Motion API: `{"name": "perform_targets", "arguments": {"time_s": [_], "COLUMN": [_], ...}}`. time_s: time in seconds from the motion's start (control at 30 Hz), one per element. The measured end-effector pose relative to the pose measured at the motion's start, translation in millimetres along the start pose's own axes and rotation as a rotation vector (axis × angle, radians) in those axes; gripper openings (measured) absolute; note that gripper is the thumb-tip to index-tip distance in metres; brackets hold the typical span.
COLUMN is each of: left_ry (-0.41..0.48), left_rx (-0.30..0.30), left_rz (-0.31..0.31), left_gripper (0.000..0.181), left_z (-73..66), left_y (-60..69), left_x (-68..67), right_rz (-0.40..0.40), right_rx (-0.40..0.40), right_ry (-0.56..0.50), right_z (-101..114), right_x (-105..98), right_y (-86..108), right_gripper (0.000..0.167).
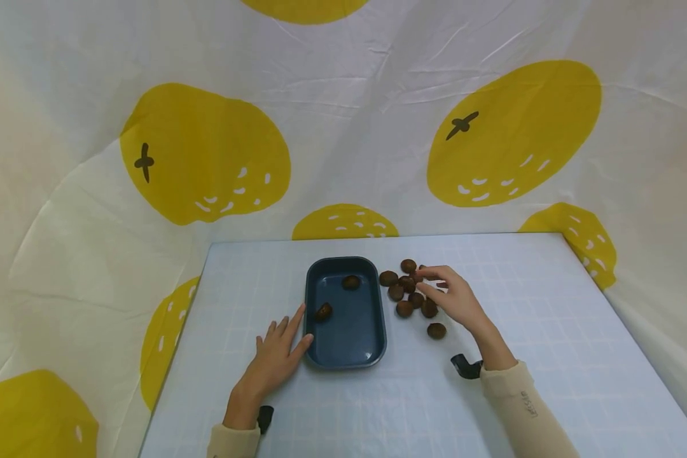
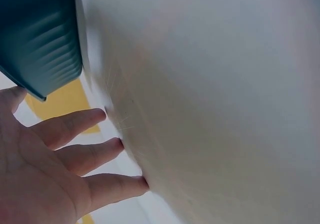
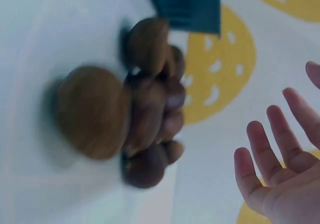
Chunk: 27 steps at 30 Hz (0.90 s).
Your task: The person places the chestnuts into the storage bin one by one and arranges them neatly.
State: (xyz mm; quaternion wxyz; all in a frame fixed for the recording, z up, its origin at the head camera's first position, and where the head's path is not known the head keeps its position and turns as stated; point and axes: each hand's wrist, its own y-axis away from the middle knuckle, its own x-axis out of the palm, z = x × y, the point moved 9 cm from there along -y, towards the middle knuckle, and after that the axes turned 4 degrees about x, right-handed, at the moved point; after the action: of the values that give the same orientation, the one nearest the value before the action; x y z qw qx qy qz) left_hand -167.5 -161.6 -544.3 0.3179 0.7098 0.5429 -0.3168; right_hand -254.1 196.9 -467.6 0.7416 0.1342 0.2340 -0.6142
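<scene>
The fingers (image 3: 260, 146) of the right hand (image 1: 455, 298) stand apart, apparently holding nothing, partly hiding a pile of chestnuts (image 1: 404, 309) on the bench (image 1: 412, 407), blurred in the right wrist view. The left hand (image 1: 275, 359) splays its fingers against the blue tray (image 1: 346, 367); two more chestnuts (image 1: 351, 282) lie inside.

- We've a dark-blue rect. tray w/ rounded corners (image 1: 346, 343), open side up.
- Inside, we see a glossy brown roundish chestnut (image 1: 351, 282) nr far end, a 2nd chestnut (image 1: 323, 312) by L wall.
- R of tray, we've a brown chestnut cluster (image 1: 396, 292), several touching; lone chestnut (image 1: 436, 331) on nr side.
</scene>
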Motion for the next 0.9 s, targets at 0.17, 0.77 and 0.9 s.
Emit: {"name": "perform_targets", "arguments": {"time_s": [0.17, 0.77, 0.9], "left_ry": [-0.001, -0.01, -0.006], "left_rx": [-0.006, 0.014, 0.019], "left_rz": [-0.005, -0.017, -0.021], "left_gripper": [0.07, 0.07, 0.07], "left_z": [0.0, 2.4, 1.8], "left_y": [0.4, -0.5, -0.4], "left_x": [-0.7, 0.9, 0.9], "right_rz": [-0.029, 0.005, 0.041], "right_rx": [0.106, 0.255, 0.265], "right_ry": [0.027, 0.042, 0.06], "right_z": [-39, -99, -106], "right_x": [-15, -26, -24], "right_y": [3.2, 6.9, 5.9], "right_gripper": [0.042, 0.046, 0.048]}}
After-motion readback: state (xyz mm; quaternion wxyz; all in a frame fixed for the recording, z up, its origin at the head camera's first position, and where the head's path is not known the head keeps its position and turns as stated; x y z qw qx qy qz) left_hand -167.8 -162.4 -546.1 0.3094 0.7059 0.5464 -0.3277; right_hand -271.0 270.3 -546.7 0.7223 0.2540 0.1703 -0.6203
